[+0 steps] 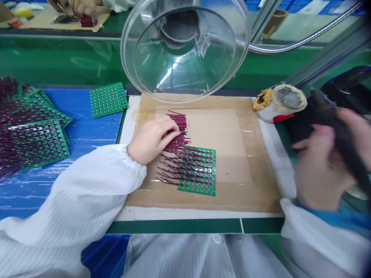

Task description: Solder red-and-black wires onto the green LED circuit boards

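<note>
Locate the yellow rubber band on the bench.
Head view: the yellow rubber band lies at the cardboard mat's far-left corner, just beyond the left hand, right of the bare green board.

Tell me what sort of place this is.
Likely an electronics assembly line: green circuit boards bristling with red wire leads, a clear fume-extraction hood, and a soldering-tip cleaning stand.

I see the cardboard mat [232, 193] centre, circuit board [199, 172] lying on it. Loose wires [177, 120] at the board's 11 o'clock, my left hand [152, 139] resting on them. Rubber band [139, 113] at the mat's 10 o'clock corner. Bare board [108, 99] off the mat at 10 o'clock, stack of wired boards [31, 131] at 9. Clear dome [185, 48] at 12, solder stand [282, 102] at 2. My right hand [324, 166] at 3, gripping a tool [344, 143].
</note>
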`<state>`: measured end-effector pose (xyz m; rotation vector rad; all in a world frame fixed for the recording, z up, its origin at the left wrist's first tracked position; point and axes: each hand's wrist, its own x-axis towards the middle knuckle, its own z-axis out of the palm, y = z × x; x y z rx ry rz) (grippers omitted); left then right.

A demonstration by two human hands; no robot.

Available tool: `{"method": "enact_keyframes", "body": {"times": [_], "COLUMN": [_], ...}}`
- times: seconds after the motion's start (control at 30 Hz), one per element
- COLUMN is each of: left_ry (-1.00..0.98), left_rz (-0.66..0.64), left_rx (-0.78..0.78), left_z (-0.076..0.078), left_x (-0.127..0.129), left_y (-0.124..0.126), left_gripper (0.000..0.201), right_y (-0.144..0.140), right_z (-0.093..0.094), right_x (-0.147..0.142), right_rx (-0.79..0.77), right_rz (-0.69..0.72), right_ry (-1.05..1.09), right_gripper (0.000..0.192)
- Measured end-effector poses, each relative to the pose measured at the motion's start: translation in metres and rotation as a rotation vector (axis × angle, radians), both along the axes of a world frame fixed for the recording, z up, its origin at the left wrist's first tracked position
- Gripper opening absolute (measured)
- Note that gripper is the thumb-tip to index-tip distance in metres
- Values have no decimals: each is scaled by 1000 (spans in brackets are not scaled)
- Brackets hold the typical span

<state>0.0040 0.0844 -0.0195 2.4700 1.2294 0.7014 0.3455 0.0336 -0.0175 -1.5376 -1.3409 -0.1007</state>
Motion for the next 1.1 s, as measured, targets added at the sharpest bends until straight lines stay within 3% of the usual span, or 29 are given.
{"method": "enact_keyframes", "body": {"times": [0.1,0.23,0.47,0.6,0.73,0.8,0.9,1.0,1.1], "left_ry": [-93,-166,-226,-361,-478,-443,-352,-241,-119], "left_rz": [37,75,29,112,175,144,-12,-131,-145], "left_rx": [-2,4,26,-65,-89,-59,-73,-107,-119], "left_z": [0,-1,-4,-3,6,13,17,12,4], "left_x": [-3,-3,-1,2,10,14,18,18,16], "left_y": [-4,-5,-6,-13,-36,-54,-80,-96,-101], "left_gripper": [15,13,16,16,13,9,5,9,10], "right_y": [10,11,-12,-31,-47,-57,-71,-80,-81], "right_z": [-6,-7,5,9,4,-1,-8,-12,-14], "right_x": [4,3,-24,-47,-63,-69,-76,-77,-76], "right_rx": [-155,-134,-2,-17,59,69,-24,-102,-119], "right_rz": [9,2,50,84,145,190,332,436,524], "right_ry": [-157,-116,122,264,371,418,447,372,330], "right_gripper": [43,44,42,34,20,20,19,14,12]}}
